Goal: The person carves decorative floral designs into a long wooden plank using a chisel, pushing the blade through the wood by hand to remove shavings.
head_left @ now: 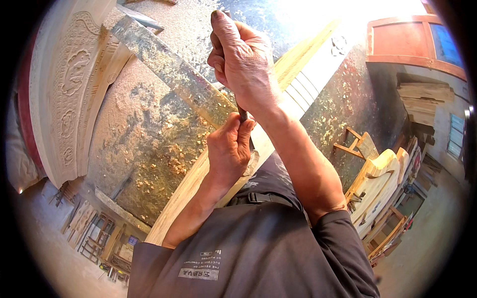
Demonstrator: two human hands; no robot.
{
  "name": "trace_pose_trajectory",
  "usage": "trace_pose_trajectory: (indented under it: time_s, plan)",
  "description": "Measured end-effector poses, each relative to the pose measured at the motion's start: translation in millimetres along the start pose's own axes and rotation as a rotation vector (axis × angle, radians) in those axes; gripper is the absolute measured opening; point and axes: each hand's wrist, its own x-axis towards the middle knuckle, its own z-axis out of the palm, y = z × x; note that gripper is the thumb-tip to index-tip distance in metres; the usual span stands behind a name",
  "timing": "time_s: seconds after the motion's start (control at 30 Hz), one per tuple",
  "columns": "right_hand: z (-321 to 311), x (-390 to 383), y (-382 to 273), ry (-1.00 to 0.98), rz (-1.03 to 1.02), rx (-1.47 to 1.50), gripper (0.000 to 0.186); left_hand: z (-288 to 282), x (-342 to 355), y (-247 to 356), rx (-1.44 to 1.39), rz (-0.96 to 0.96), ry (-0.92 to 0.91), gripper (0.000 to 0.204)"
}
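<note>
My right hand (242,67) is raised at the upper middle, fingers closed around the top of a dark, narrow chisel-like tool (242,111). Below it, my left hand (228,149) is closed around the lower part of the same tool, thumb along the shaft. The tool's lower end meets a long pale wooden beam (301,89) that runs diagonally beneath my hands and forearms, close against my body. Thin crosswise lines show on the beam's upper stretch. The exact tip and cut are partly hidden behind my left hand.
A shavings-strewn board (164,64) crosses behind the beam. Carved pale furniture panels (64,89) stand at left. At right are a small wooden stool (355,144), shaped timber pieces (372,188), stacked planks (422,99) and a red-framed door panel (397,42). Shavings cover much of the floor (149,184).
</note>
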Motion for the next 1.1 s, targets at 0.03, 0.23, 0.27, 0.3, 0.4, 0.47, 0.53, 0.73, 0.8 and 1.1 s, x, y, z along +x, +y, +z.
trace_pose_trajectory:
  time_s: [0.03,0.23,0.27,0.3,0.4,0.47,0.53,0.73,0.8,1.1]
  plan:
    - [0,0,-1,-0.002,0.012,-0.002,0.044,0,0,1,0.000,-0.009,-0.001,0.020]
    - [-3,1,3,-0.010,0.009,0.038,0.044,-1,1,2,-0.001,-0.007,0.004,0.019]
    - [-3,2,3,-0.006,0.014,0.043,0.043,-1,1,1,0.001,-0.008,0.001,0.019]
    - [-3,2,3,-0.001,0.020,0.038,0.043,-1,2,2,0.002,-0.009,0.003,0.019]
    - [-5,3,1,0.011,0.035,0.033,0.042,0,2,2,-0.002,-0.017,0.006,0.018]
    - [-6,2,2,0.016,0.041,0.042,0.042,0,2,1,-0.017,-0.030,0.005,0.018]
    - [-4,3,2,0.024,0.043,0.047,0.042,0,2,0,-0.003,-0.021,0.007,0.017]
    - [-6,4,3,0.025,0.051,0.064,0.045,0,2,3,-0.004,-0.044,0.005,0.015]
    - [-8,4,3,0.014,0.055,0.074,0.047,0,2,4,0.001,-0.046,0.000,0.014]
    - [-12,4,6,-0.009,0.059,0.118,0.044,-2,1,2,0.084,-0.058,-0.037,0.013]
